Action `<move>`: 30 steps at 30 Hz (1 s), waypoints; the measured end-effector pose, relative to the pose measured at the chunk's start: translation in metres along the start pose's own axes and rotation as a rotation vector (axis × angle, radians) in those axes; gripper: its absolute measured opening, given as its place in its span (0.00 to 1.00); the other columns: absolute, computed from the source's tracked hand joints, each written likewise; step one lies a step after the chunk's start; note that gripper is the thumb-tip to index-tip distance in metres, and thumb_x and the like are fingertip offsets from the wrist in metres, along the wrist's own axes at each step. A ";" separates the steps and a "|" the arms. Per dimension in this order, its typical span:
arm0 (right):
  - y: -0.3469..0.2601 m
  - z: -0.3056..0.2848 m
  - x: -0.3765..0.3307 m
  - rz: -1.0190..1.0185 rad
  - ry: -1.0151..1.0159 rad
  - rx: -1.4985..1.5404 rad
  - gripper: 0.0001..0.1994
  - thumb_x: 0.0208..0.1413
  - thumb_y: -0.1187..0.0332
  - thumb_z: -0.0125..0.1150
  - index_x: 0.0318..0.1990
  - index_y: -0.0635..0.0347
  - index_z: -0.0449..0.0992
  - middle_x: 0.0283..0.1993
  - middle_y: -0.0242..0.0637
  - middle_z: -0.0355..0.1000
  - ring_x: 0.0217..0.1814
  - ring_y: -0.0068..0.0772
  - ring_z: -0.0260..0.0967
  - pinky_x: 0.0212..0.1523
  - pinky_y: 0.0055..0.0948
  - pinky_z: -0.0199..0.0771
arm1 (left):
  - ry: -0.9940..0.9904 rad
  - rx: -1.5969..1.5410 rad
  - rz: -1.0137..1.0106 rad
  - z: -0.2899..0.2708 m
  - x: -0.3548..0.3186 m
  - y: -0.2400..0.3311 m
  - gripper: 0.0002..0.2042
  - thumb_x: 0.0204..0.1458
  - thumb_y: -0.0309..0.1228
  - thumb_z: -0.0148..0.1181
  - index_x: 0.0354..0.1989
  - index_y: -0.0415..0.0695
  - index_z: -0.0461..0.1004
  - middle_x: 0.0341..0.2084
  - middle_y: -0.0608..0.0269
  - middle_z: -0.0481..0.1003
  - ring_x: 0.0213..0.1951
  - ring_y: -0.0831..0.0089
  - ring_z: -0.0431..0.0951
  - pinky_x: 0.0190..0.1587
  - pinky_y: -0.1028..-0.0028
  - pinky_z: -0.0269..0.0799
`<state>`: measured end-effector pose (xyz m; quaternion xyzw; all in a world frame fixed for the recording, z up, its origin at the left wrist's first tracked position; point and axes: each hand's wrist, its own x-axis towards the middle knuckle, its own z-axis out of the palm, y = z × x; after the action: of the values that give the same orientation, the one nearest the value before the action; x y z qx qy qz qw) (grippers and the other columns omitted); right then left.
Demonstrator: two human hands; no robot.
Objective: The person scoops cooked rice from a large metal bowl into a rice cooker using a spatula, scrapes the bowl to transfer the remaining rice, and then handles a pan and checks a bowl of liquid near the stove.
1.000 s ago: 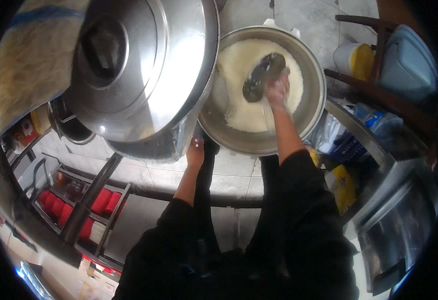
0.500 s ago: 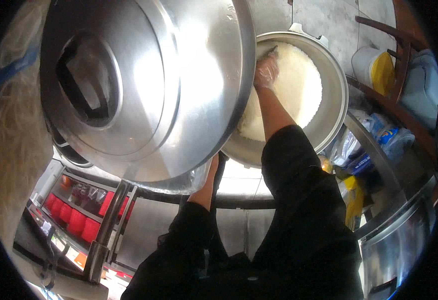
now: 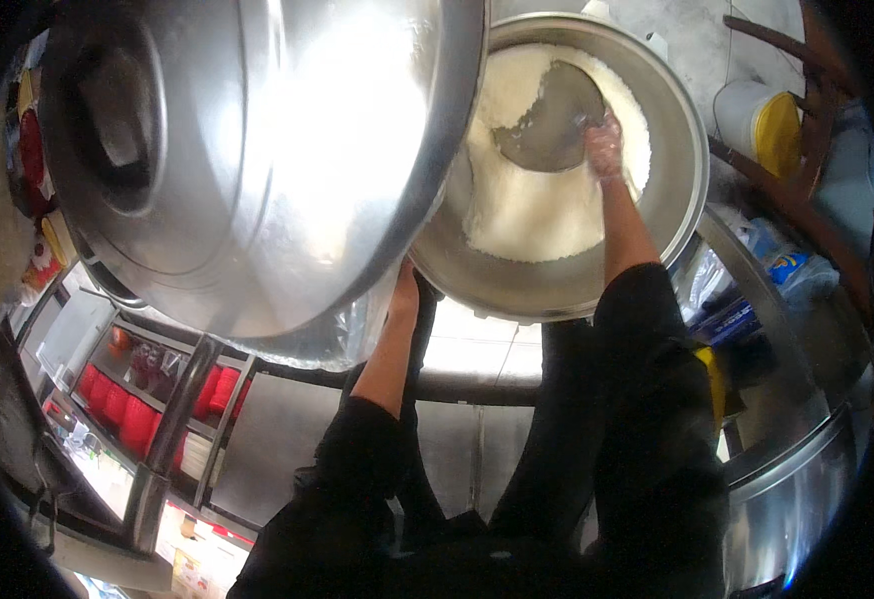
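Right arm's stretched to the upper right, right hand [image 3: 604, 145] gripping a grey dish [image 3: 555, 120]; left hand [image 3: 407, 280] mostly hides mid-frame behind the lid [image 3: 267, 170], can't tell its grip.

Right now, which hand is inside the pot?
The right hand, holding a rounded grey dish at the pale grains; the left hand is outside, partly hidden by the metal lid.

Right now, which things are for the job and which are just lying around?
For the job, it seems:
round dish, held in the right hand
pale grains
big pot
perhaps the metal lid

Lying around, probably:
white-and-yellow bucket
red things
crumpled plastic
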<state>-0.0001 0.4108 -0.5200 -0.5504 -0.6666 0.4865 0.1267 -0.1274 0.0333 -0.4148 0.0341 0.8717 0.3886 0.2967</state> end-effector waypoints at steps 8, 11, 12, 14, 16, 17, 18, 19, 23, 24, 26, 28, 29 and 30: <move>0.051 0.079 -0.021 0.142 -0.076 0.352 0.18 0.53 0.61 0.47 0.46 0.63 0.67 0.29 0.33 0.68 0.26 0.24 0.64 0.27 0.25 0.66 | 0.074 -0.003 -0.057 0.006 -0.004 0.038 0.06 0.52 0.26 0.51 0.25 0.38 0.69 0.15 0.69 0.66 0.19 0.82 0.64 0.22 0.81 0.60; 0.037 0.097 -0.035 0.271 -0.083 0.380 0.14 0.52 0.68 0.50 0.46 0.63 0.68 0.36 0.37 0.72 0.33 0.27 0.68 0.37 0.28 0.69 | 0.105 0.043 -0.027 0.011 -0.002 0.040 0.06 0.52 0.27 0.52 0.26 0.38 0.69 0.15 0.69 0.66 0.18 0.82 0.65 0.21 0.81 0.60; 0.005 0.091 -0.048 0.233 -0.051 0.226 0.14 0.51 0.69 0.52 0.45 0.63 0.70 0.36 0.37 0.72 0.34 0.28 0.68 0.38 0.29 0.69 | 0.114 0.095 -0.024 0.010 -0.002 0.035 0.06 0.52 0.27 0.52 0.26 0.38 0.69 0.14 0.68 0.66 0.18 0.82 0.65 0.20 0.81 0.60; -0.037 0.067 -0.062 0.284 -0.054 0.211 0.14 0.48 0.70 0.54 0.43 0.64 0.71 0.36 0.37 0.72 0.35 0.30 0.68 0.38 0.30 0.68 | 0.154 0.182 0.031 0.008 -0.003 0.030 0.07 0.52 0.28 0.53 0.26 0.38 0.70 0.14 0.67 0.67 0.17 0.81 0.65 0.19 0.80 0.60; -0.054 0.043 -0.064 0.469 -0.122 0.489 0.14 0.45 0.72 0.58 0.42 0.64 0.71 0.35 0.36 0.72 0.33 0.31 0.68 0.37 0.30 0.68 | 0.206 0.255 0.138 0.009 -0.002 0.024 0.07 0.51 0.29 0.53 0.26 0.38 0.70 0.14 0.65 0.68 0.16 0.81 0.66 0.19 0.80 0.60; -0.039 0.040 -0.061 0.512 -0.161 0.690 0.17 0.40 0.73 0.62 0.41 0.66 0.72 0.36 0.38 0.72 0.35 0.32 0.68 0.38 0.31 0.68 | 0.212 0.292 0.141 0.008 0.000 0.022 0.07 0.51 0.30 0.53 0.27 0.38 0.71 0.14 0.65 0.69 0.16 0.81 0.66 0.19 0.80 0.61; -0.030 0.035 -0.062 0.537 -0.211 0.706 0.17 0.40 0.73 0.63 0.41 0.66 0.72 0.35 0.38 0.72 0.35 0.32 0.68 0.37 0.31 0.68 | 0.222 0.327 0.139 0.008 0.003 0.009 0.08 0.51 0.30 0.53 0.28 0.38 0.71 0.14 0.64 0.69 0.15 0.80 0.67 0.19 0.80 0.61; -0.028 0.028 -0.063 0.560 -0.258 0.724 0.17 0.40 0.73 0.63 0.40 0.67 0.72 0.35 0.38 0.72 0.35 0.32 0.68 0.37 0.31 0.68 | 0.199 0.283 0.094 0.007 0.001 0.013 0.07 0.51 0.30 0.53 0.29 0.38 0.72 0.14 0.64 0.69 0.16 0.80 0.67 0.19 0.80 0.62; -0.012 -0.011 -0.102 0.523 -0.277 0.983 0.21 0.37 0.71 0.67 0.42 0.67 0.70 0.37 0.41 0.71 0.39 0.32 0.68 0.40 0.32 0.68 | 0.033 0.011 -0.143 -0.005 -0.024 0.058 0.09 0.52 0.31 0.53 0.36 0.39 0.71 0.18 0.63 0.71 0.19 0.81 0.69 0.21 0.80 0.64; -0.007 -0.025 -0.116 0.490 -0.267 1.098 0.22 0.37 0.71 0.67 0.42 0.67 0.70 0.37 0.42 0.71 0.40 0.31 0.67 0.42 0.32 0.68 | -0.002 0.033 -0.154 -0.011 -0.038 0.068 0.10 0.52 0.31 0.52 0.38 0.39 0.71 0.19 0.63 0.71 0.20 0.82 0.69 0.22 0.80 0.65; -0.068 -0.066 -0.144 0.594 -0.160 0.801 0.22 0.37 0.71 0.66 0.44 0.66 0.68 0.39 0.43 0.70 0.44 0.33 0.66 0.47 0.33 0.65 | -0.093 0.013 -0.189 -0.030 -0.078 0.072 0.11 0.53 0.31 0.52 0.41 0.38 0.69 0.23 0.63 0.71 0.23 0.82 0.69 0.24 0.81 0.66; -0.033 -0.108 -0.182 0.521 -0.084 0.991 0.23 0.37 0.73 0.65 0.45 0.66 0.67 0.40 0.42 0.69 0.44 0.35 0.65 0.48 0.33 0.64 | -0.206 -0.059 -0.248 -0.051 -0.120 0.087 0.12 0.53 0.31 0.50 0.43 0.38 0.68 0.26 0.64 0.71 0.24 0.81 0.69 0.26 0.82 0.67; -0.066 -0.131 -0.198 0.575 -0.016 0.928 0.25 0.37 0.74 0.65 0.46 0.66 0.65 0.40 0.41 0.69 0.43 0.35 0.66 0.46 0.34 0.66 | -0.217 -0.091 -0.293 -0.061 -0.143 0.098 0.12 0.54 0.31 0.49 0.43 0.38 0.68 0.27 0.64 0.71 0.25 0.81 0.68 0.27 0.82 0.67; -0.115 -0.155 -0.218 0.625 0.058 0.865 0.26 0.37 0.74 0.65 0.48 0.66 0.63 0.40 0.41 0.68 0.43 0.36 0.66 0.45 0.34 0.67 | -0.221 -0.120 -0.312 -0.070 -0.167 0.108 0.13 0.55 0.33 0.48 0.45 0.38 0.67 0.29 0.63 0.71 0.27 0.80 0.69 0.29 0.81 0.67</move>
<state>0.1176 0.3122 -0.2732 -0.6334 -0.2057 0.7160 0.2095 -0.0463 0.0141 -0.2209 -0.0770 0.8038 0.3831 0.4487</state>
